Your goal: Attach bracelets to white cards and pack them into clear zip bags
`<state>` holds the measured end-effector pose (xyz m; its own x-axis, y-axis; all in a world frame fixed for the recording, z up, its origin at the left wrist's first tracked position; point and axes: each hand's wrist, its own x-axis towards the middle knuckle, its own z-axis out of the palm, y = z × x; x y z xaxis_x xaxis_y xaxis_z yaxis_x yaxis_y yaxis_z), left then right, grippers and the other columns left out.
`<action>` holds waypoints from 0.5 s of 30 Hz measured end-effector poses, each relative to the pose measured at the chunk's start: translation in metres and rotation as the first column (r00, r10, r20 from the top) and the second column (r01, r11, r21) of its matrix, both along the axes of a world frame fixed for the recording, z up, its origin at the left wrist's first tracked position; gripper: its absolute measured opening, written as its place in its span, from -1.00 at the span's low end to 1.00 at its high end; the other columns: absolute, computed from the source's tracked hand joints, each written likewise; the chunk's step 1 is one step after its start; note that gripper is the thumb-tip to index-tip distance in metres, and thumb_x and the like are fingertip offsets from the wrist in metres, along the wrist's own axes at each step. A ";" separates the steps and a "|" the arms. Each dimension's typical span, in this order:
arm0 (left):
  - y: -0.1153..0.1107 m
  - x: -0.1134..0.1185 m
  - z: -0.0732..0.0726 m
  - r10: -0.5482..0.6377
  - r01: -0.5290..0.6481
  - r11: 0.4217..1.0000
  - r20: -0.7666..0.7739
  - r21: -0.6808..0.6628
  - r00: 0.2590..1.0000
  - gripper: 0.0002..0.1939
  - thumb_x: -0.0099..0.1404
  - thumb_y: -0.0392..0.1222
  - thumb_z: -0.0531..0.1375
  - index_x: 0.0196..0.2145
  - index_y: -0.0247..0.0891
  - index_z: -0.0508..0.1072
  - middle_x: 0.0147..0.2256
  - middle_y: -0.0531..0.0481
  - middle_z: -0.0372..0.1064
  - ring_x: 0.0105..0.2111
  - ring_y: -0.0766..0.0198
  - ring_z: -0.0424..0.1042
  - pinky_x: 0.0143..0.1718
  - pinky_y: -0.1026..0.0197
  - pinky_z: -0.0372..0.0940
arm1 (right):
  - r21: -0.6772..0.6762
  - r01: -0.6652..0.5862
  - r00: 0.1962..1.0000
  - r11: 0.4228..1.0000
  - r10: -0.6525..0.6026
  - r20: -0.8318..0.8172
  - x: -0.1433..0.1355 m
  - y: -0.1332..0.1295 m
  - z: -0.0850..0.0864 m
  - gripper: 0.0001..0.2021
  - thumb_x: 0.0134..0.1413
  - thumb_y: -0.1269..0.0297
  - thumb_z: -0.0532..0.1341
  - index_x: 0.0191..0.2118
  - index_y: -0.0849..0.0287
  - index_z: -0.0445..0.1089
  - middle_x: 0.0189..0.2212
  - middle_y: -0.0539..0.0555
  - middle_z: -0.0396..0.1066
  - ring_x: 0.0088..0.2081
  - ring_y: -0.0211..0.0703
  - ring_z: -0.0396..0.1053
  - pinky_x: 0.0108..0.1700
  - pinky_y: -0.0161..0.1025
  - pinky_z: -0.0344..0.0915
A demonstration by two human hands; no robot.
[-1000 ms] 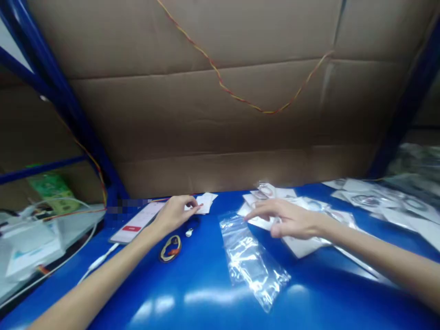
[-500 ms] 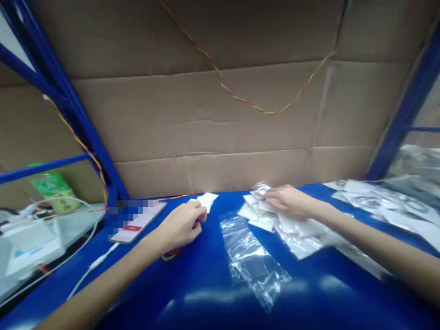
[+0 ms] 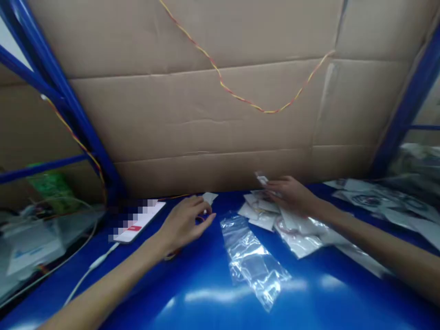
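Observation:
My left hand (image 3: 184, 224) is over the blue tabletop with its fingers bent and the thumb apart from them; nothing shows in its grip. Just beyond its fingers lie small white papers (image 3: 210, 197). A coil of coloured wire (image 3: 172, 255) shows partly from under this hand. My right hand (image 3: 292, 197), slightly blurred, pinches a small clear plastic bag with white in it (image 3: 262, 179). It is above a heap of flat white packets (image 3: 263, 220). A clear zip bag (image 3: 252, 259) lies flat between my hands.
A phone (image 3: 140, 222) with a white cable (image 3: 98, 262) lies at left, near white boxes (image 3: 34, 250). More packets (image 3: 388, 201) spread at right. Behind stands a cardboard wall (image 3: 213, 133) with a hanging red-yellow wire (image 3: 268, 111), between blue frame posts (image 3: 74, 105).
My left hand has shifted slightly right and its thumb has spread from the fingers. My right hand has risen a little from the heap with the small plastic bag.

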<state>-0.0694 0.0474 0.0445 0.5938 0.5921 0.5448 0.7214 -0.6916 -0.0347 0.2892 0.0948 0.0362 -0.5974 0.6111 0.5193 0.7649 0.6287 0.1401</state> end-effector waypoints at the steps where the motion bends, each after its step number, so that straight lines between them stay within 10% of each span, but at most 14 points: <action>1: -0.001 0.001 0.001 -0.016 0.015 0.999 0.012 0.050 1.000 -0.83 0.43 -0.16 0.16 -0.30 -0.22 0.50 -0.34 -0.03 0.45 -0.31 0.19 0.41 -0.24 0.17 0.25 | 0.055 -0.003 0.999 0.999 0.006 -0.047 0.000 0.000 0.001 -0.70 0.39 0.30 0.12 0.06 0.13 0.55 0.03 0.21 0.59 -0.02 0.08 0.56 0.10 0.05 0.33; 9: -0.009 0.009 0.001 -0.127 0.115 0.932 0.013 0.344 0.992 -0.96 0.38 -0.29 0.21 -0.24 -0.21 0.49 -0.33 -0.04 0.47 -0.35 0.20 0.38 -0.29 0.13 0.26 | 0.350 -0.097 0.922 0.932 0.217 -0.320 -0.001 0.001 0.004 -0.83 0.34 0.33 0.21 -0.12 0.06 0.58 -0.13 0.08 0.66 -0.16 -0.04 0.63 -0.01 -0.01 0.46; 15: -0.018 0.014 -0.002 -0.235 0.174 0.861 0.071 0.477 0.969 -0.57 0.29 -0.34 0.31 0.09 -0.19 0.36 -0.03 -0.20 0.46 -0.04 0.04 0.48 -0.04 -0.01 0.43 | 0.447 -0.416 0.844 0.792 0.519 -0.133 -0.019 -0.030 0.014 -0.82 0.35 0.44 0.22 -0.02 0.12 0.52 -0.03 0.15 0.63 -0.01 -0.05 0.59 0.12 0.02 0.41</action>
<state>-0.0558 0.0289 0.0427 0.5845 0.1250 0.8017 0.5849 -0.7497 -0.3096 0.2700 0.0646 0.0506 -0.5837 0.0062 0.8119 0.4314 0.8495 0.3036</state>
